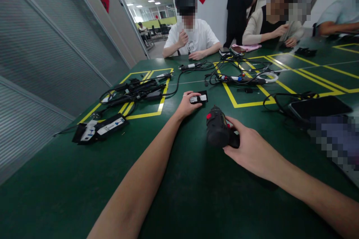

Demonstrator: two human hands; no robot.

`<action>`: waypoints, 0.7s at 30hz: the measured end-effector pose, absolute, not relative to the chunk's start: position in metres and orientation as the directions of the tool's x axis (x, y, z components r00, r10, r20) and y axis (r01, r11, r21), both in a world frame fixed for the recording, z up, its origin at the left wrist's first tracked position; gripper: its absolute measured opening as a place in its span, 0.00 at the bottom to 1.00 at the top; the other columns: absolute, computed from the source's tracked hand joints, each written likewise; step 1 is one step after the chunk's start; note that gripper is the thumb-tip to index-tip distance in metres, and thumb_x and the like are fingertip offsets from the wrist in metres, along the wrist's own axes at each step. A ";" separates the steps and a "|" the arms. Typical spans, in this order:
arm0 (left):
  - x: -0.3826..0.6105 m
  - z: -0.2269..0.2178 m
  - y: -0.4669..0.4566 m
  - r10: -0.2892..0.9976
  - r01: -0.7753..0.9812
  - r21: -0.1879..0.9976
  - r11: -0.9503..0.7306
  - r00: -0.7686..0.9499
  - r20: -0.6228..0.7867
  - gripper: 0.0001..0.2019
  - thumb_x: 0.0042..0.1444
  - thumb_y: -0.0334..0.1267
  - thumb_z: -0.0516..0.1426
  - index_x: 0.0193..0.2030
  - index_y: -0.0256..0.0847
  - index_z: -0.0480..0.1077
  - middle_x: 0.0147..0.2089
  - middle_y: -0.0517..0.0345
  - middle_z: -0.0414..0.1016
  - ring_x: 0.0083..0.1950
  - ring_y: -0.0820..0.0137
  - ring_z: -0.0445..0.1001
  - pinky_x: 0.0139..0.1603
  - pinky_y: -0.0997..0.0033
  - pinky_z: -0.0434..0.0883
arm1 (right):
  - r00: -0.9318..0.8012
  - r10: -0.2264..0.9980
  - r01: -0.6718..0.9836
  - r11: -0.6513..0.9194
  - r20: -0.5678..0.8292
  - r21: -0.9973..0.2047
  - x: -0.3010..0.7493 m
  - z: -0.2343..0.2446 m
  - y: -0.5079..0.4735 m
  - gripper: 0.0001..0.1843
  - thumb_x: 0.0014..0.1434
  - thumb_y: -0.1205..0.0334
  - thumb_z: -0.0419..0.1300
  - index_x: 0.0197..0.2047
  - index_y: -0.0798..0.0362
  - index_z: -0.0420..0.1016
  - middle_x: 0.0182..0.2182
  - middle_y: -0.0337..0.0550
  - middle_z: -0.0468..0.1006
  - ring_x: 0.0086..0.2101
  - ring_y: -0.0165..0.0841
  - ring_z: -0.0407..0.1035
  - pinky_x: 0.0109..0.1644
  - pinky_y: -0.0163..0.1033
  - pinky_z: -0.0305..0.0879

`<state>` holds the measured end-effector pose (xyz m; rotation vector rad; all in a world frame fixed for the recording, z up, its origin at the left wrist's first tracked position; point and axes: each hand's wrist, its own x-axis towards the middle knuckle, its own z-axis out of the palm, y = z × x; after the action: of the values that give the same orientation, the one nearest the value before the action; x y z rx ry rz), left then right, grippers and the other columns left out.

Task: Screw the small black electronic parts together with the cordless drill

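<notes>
drill (218, 130) right of the crosswise block (203, 98), tip pointing away
my right grip (248, 145) wraps the drill; my left grip (187, 105), nearer the block, pinches it.

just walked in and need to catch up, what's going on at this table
A person's left hand holds a small black-and-white part at the green table. The right hand grips a black power drill beside it, the drill's tip apart from the part. Tangled cables lie on the left, within and across yellow tape. Opposite sits a person in a white shirt.
</notes>
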<state>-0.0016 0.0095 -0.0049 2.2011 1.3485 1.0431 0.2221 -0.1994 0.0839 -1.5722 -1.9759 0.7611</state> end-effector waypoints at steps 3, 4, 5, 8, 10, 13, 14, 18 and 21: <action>0.001 -0.007 0.009 0.863 0.641 0.594 -0.485 0.244 0.441 0.22 0.46 0.39 0.64 0.51 0.45 0.71 0.59 0.50 0.59 0.64 0.60 0.59 0.65 0.57 0.61 | -0.229 0.973 0.801 0.192 0.007 -0.566 0.220 0.076 -0.201 0.41 0.48 0.61 0.64 0.65 0.48 0.58 0.49 0.51 0.75 0.45 0.47 0.72 0.43 0.48 0.67; 0.002 -0.008 0.009 0.855 0.657 0.572 -0.491 0.235 0.463 0.22 0.46 0.39 0.65 0.50 0.45 0.72 0.59 0.50 0.59 0.64 0.60 0.59 0.64 0.57 0.61 | -0.238 0.971 0.831 0.201 -0.005 -0.519 0.218 0.073 -0.202 0.42 0.47 0.61 0.64 0.66 0.48 0.57 0.50 0.52 0.74 0.45 0.49 0.71 0.43 0.49 0.67; 0.003 -0.008 0.009 0.844 0.672 0.548 -0.497 0.230 0.484 0.21 0.46 0.39 0.65 0.49 0.45 0.72 0.59 0.50 0.59 0.64 0.59 0.60 0.64 0.56 0.61 | -0.246 0.969 0.855 0.208 -0.018 -0.475 0.217 0.070 -0.204 0.43 0.47 0.61 0.64 0.66 0.48 0.57 0.50 0.53 0.74 0.45 0.49 0.71 0.43 0.50 0.67; 0.005 -0.008 0.007 0.816 0.704 0.485 -0.519 0.238 0.527 0.21 0.46 0.38 0.65 0.49 0.46 0.71 0.58 0.51 0.60 0.61 0.60 0.62 0.63 0.55 0.62 | -0.256 0.965 0.898 0.217 -0.054 -0.382 0.211 0.065 -0.208 0.45 0.47 0.60 0.65 0.68 0.48 0.55 0.50 0.55 0.73 0.44 0.51 0.72 0.42 0.51 0.67; 0.006 -0.007 0.005 0.803 0.714 0.452 -0.534 0.261 0.536 0.21 0.47 0.37 0.64 0.50 0.46 0.70 0.57 0.52 0.62 0.59 0.60 0.64 0.62 0.56 0.63 | -0.248 0.967 0.910 0.209 -0.065 -0.359 0.206 0.065 -0.212 0.46 0.47 0.59 0.65 0.68 0.49 0.53 0.50 0.56 0.73 0.43 0.51 0.73 0.40 0.51 0.67; 0.007 -0.004 0.000 0.790 0.732 0.409 -0.544 0.284 0.543 0.20 0.48 0.37 0.63 0.50 0.46 0.70 0.54 0.52 0.64 0.55 0.61 0.66 0.60 0.56 0.64 | -0.232 0.969 0.904 0.185 -0.079 -0.386 0.198 0.067 -0.219 0.46 0.48 0.56 0.65 0.68 0.51 0.53 0.49 0.57 0.73 0.42 0.52 0.73 0.39 0.51 0.68; 0.008 -0.003 -0.001 0.786 0.737 0.398 -0.547 0.288 0.547 0.19 0.49 0.37 0.62 0.50 0.46 0.70 0.53 0.52 0.64 0.55 0.61 0.66 0.59 0.57 0.65 | -0.226 0.971 0.899 0.176 -0.081 -0.401 0.195 0.067 -0.222 0.46 0.49 0.54 0.65 0.68 0.51 0.53 0.49 0.57 0.73 0.41 0.52 0.73 0.39 0.51 0.68; 0.009 0.000 -0.005 0.771 0.739 0.369 -0.564 0.311 0.555 0.17 0.51 0.38 0.60 0.50 0.45 0.70 0.52 0.51 0.65 0.53 0.61 0.67 0.58 0.58 0.66 | -0.211 0.975 0.895 0.165 -0.069 -0.414 0.187 0.069 -0.228 0.41 0.55 0.48 0.59 0.67 0.56 0.54 0.48 0.59 0.74 0.39 0.51 0.74 0.37 0.52 0.69; 0.010 0.002 -0.007 0.769 0.742 0.351 -0.571 0.335 0.544 0.17 0.52 0.39 0.60 0.50 0.45 0.70 0.52 0.51 0.65 0.53 0.61 0.67 0.58 0.57 0.65 | -0.205 0.979 0.907 0.197 0.019 -0.371 0.188 0.078 -0.229 0.32 0.62 0.49 0.52 0.64 0.58 0.61 0.44 0.59 0.76 0.36 0.50 0.74 0.34 0.52 0.69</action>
<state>0.0099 -0.0072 0.0016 2.5338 1.4348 1.0679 0.1880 -0.2293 0.0783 -1.7981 -2.2219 0.4100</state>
